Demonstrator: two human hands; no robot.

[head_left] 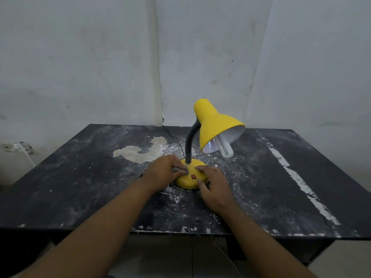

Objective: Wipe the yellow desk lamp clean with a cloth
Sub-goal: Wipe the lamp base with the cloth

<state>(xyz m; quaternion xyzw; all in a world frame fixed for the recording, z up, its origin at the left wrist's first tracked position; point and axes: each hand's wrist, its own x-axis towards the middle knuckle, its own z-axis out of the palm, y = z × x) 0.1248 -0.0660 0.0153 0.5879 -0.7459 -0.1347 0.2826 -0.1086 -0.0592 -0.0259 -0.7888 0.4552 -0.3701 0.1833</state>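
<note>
- Left hand (167, 171) bunches a small grey cloth (176, 169), fingers curled shut on it, pressing it on the left side of the round yellow lamp base (190, 177).
- Right hand (214, 189) lies spread, bracing the base's right edge.
- Yellow metal desk lamp (216, 125) stands mid-table on the dusty black table (80, 177). Judged light, glossy, top-heavy; exposed white bulb (225, 147) fragile. Hold by the base.
- Both forearms reach forward, wrists low.

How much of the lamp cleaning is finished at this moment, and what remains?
Done: nothing can be confirmed; the yellow shade looks glossy, but that proves no wiping. In hand: the left hand presses a grey cloth on the round base, while the right hand steadies its other side. Left, probably: the dark neck and the shade.
</note>
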